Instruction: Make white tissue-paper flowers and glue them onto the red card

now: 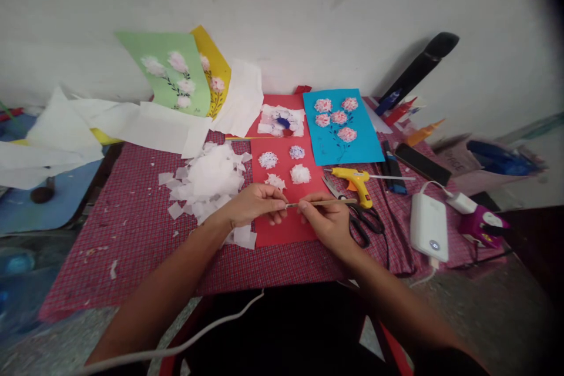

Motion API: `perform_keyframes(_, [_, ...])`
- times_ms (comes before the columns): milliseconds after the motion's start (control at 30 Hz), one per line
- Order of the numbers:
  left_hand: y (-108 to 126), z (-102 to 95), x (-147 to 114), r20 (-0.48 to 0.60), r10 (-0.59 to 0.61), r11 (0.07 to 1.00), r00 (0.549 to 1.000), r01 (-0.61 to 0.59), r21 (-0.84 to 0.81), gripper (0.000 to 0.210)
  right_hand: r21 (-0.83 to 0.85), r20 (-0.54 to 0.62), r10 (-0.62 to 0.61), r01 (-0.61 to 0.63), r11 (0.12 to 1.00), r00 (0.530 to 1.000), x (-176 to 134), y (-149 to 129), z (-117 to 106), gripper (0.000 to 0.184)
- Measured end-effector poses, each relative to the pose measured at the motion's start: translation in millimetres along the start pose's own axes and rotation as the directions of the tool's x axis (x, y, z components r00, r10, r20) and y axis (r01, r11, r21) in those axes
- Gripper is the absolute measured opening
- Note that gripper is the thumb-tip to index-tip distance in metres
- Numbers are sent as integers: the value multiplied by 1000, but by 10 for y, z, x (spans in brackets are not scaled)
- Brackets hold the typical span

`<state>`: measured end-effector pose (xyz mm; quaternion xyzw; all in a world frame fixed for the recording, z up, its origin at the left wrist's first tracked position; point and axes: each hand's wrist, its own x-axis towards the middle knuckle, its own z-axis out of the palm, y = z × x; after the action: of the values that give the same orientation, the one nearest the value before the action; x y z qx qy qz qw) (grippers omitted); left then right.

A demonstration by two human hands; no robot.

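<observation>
My right hand (325, 220) pinches a thin wooden stick (337, 202) that points left over the red paper sheet (286, 235). At the stick's left tip, the fingers of my left hand (259, 205) are pinched together; whatever they hold there is too small to make out. Just beyond my hands, several puffy paper flowers (300, 174) rest on the red sheet, some white, some flecked with purple. Beside my left hand lies a heap of white tissue squares (211, 173). Black-handled scissors (365, 224) lie by my right hand, below a yellow glue gun (355, 179).
Behind the red sheet is a colour-stained tissue pad (282, 121). A blue flower card (346, 129) lies at the back right, while a green flower card (174, 73) leans on the wall. A white power bank (429, 226) and black phone (423, 163) sit at right.
</observation>
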<state>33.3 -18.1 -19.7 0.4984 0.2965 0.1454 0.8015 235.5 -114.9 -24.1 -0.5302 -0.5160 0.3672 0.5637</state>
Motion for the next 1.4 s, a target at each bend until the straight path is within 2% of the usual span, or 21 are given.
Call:
perform_keyframes(133, [6, -2, 4, -5, 19, 1000, 1000, -19, -10, 34, 152, 78, 26, -38, 988, 997, 18, -19, 19, 18])
perform_keyframes(233, [35, -21, -13, -6, 6, 1000, 1000, -6, 1, 35, 132, 125, -3, -13, 991, 992, 16, -51, -16, 15])
perform_keyframes(367, [70, -41, -36, 59, -74, 991, 996, 66, 117, 35, 70, 150, -11, 1, 998, 989, -18, -54, -57, 9])
perform_keyframes(467, [83, -46, -42, 96, -102, 977, 990, 82, 198, 31, 95, 159, 55, -71, 993, 986, -24, -21, -69, 12])
perform_keyframes(533, [91, -52, -46, 89, -93, 972, 992, 71, 225, 28, 162, 159, 148, -173, 972, 976, 0, 10, -64, 16])
perform_keyframes(633, [118, -87, -61, 48, -57, 969, 997, 43, 245, 24, 313, 174, 295, -337, 888, 940, 74, 34, -40, 23])
perform_keyframes(700, [141, -132, -72, 10, -17, 965, 1000, 14, 263, 24, 396, 186, 358, -403, 825, 915, 142, 24, -26, 26])
perform_keyframes(767, [158, -189, -74, -93, 76, 950, 993, -44, 309, 24, 443, 172, 392, -426, 789, 904, 223, -3, -27, 28])
perform_keyframes(800, [160, -218, -68, -177, 155, 931, 972, -84, 355, 24, 455, 152, 401, -424, 783, 903, 268, -18, -34, 28])
perform_keyframes(867, [145, -268, -44, -322, 361, 838, 875, -152, 525, 21, 462, 96, 395, -393, 795, 913, 368, -43, -60, 28])
perform_keyframes(900, [126, -285, -27, -334, 466, 752, 820, -168, 637, 19, 451, 70, 384, -372, 811, 921, 421, -50, -76, 28])
perform_keyframes(933, [100, -295, -7, -296, 551, 642, 780, -170, 747, 19, 431, 47, 368, -351, 831, 929, 474, -54, -91, 28])
perform_keyframes(967, [68, -298, 14, -222, 609, 517, 762, -168, 839, 21, 399, 32, 349, -332, 854, 936, 527, -52, -104, 28])
perform_keyframes(1033, [-10, -286, 57, -73, 627, 303, 776, -157, 940, 35, 304, 25, 313, -306, 902, 949, 628, -32, -117, 27])
perform_keyframes(1100, [-90, -260, 99, -16, 596, 189, 803, -121, 975, 54, 189, 31, 277, -278, 942, 960, 714, 19, -110, 24])
perform_keyframes(1200, [-172, -228, 167, -9, 572, 122, 820, -74, 990, 70, 28, 54, 218, -219, 975, 975, 806, 148, -80, 18])
perform_keyframes(1400, [-173, -223, 288, -37, 606, 122, 795, -46, 991, 63, -207, 97, 167, -144, 968, 981, 860, 324, -35, 14])
